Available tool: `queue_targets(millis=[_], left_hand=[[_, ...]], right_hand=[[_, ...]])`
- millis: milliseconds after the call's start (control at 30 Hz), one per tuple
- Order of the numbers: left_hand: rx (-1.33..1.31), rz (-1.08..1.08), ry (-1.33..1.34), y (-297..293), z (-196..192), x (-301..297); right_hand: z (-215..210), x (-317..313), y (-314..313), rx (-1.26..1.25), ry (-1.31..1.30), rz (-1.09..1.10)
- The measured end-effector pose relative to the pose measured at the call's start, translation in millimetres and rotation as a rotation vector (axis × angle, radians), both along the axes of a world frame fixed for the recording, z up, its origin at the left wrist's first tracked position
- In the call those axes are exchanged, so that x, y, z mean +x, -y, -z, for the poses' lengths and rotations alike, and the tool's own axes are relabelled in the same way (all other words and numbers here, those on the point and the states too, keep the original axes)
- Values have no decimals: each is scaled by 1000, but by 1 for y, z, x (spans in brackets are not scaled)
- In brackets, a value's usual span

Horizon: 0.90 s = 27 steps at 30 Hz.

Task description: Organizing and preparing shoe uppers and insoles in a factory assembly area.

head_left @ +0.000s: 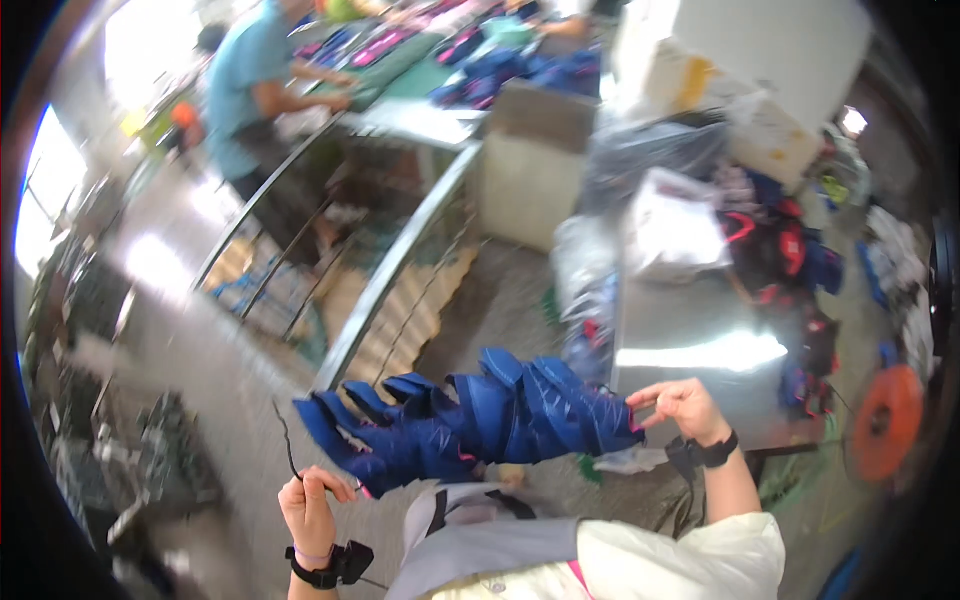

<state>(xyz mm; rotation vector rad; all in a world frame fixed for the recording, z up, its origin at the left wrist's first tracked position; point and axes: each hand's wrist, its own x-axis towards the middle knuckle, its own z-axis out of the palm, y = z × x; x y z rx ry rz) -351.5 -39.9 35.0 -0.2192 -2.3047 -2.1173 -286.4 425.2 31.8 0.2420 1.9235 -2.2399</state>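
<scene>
Between both hands, bundle of blue fabric pieces (510, 415) hangs above floor (215, 375), pieces already gathered in one row. Left hand (312, 505) pinches dark cord (286, 430) by left end; right hand (690, 408) pinches right end. Cord tip loose; whether tied, cannot tell. Bundle not yet set down. Metal table (650, 315) edge near right hand; frame rail (400, 260) just beyond bundle. More room seems at left.

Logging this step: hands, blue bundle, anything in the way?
Left hand pinching dark cord; right hand holding blue bundle by right end. Bundle stretched between hands. Possible obstruction: metal-topped table beyond right hand.
</scene>
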Motion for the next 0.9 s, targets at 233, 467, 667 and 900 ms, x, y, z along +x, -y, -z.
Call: queue_targets(millis=[233,467,667,900], left_hand=[[-101,-681,276,153,47,124],[-1012,-637,707,275,247,327],[-467,-560,1109,316,287,374],[1571,-1054,622,422,316,271]], right_hand=[[51,-76,153,-81,31,-648],[131,-95,379,187,321,-1123],[120,-129,561,423,341,-1352],[113,-211,645,27,178,-1023]])
